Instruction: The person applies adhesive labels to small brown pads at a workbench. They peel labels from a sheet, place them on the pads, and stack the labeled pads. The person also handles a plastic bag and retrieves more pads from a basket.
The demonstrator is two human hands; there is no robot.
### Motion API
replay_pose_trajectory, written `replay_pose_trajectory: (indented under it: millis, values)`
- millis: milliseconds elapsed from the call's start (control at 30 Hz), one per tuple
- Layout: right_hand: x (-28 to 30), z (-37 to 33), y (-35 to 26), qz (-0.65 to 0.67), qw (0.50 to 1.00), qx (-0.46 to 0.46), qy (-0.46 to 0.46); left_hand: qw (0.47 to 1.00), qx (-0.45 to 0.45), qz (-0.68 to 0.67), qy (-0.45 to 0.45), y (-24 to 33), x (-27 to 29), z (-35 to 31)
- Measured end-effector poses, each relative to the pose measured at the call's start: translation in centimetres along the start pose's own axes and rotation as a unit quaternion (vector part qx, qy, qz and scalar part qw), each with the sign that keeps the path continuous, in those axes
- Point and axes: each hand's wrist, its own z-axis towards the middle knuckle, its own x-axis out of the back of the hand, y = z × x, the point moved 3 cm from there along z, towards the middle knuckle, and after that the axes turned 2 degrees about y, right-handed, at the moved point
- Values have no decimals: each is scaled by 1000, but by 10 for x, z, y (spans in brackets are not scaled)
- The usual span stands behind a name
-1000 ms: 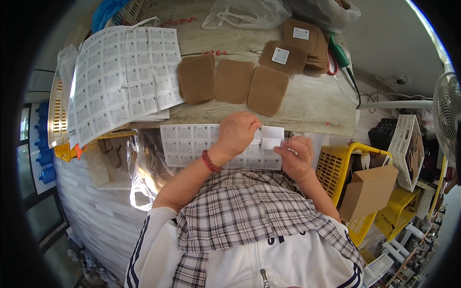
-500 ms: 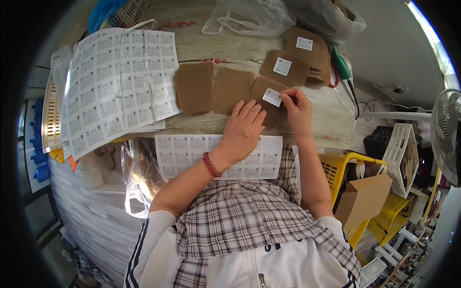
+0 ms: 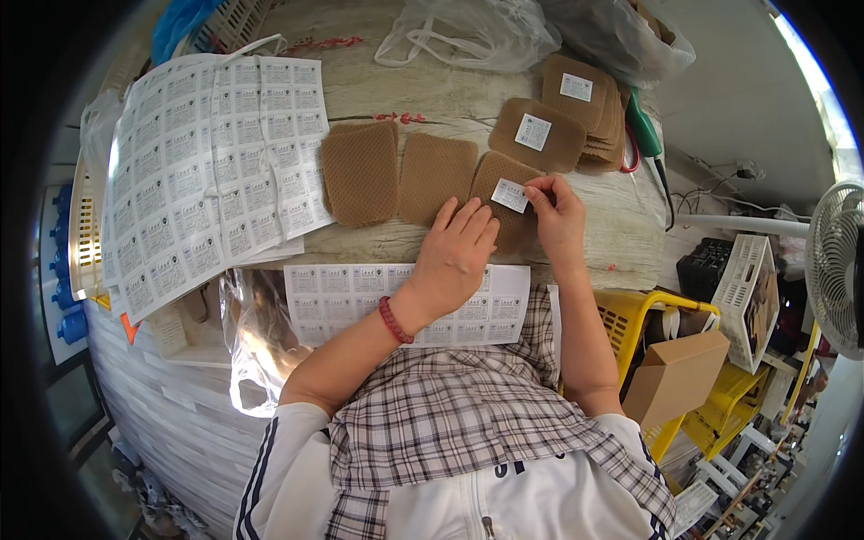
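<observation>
Between the thumb and finger of my right hand (image 3: 562,220) is the right edge of a small white printed sticker (image 3: 510,195). The sticker lies over a brown textured pad (image 3: 495,168) with rounded corners; whether it is stuck down I cannot tell. My left hand (image 3: 459,250) rests palm down with fingers stretched out, the tips at that pad's lower left edge. To its left lie a bare brown pad (image 3: 438,175) and a small pile of bare pads (image 3: 362,180). Beyond my right hand are a stickered pad (image 3: 560,135) and a stack of pads (image 3: 576,85) with a sticker on top.
Sheets of printed stickers (image 3: 207,171) cover the table's left side. Another sticker sheet (image 3: 337,306) lies at the near edge, over my lap. Clear plastic bags (image 3: 468,36) are at the back. A green-handled tool (image 3: 642,121) sits beside the stack. Yellow crates (image 3: 621,319) stand at right.
The whole view has shifted slightly. My right hand still pinches the sticker over the same pad, and my left hand stays flat beside it with only a slight shift.
</observation>
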Motion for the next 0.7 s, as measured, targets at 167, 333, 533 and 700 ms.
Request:
replay_pose_trajectory:
  millis: [167, 333, 533, 700]
  values:
    - [-1, 0, 2, 10, 1000, -19, -2, 1000, -1, 2, -3, 0, 0, 0]
    - [0, 3, 8, 50, 998, -28, -3, 1000, -1, 2, -1, 0, 0, 0]
    - [-2, 0, 2, 29, 999, -22, -1, 1000, -2, 8, 1, 0, 0, -1]
    - [-2, 0, 0, -11, 1000, -8, 12, 1000, -2, 6, 2, 1, 1, 0]
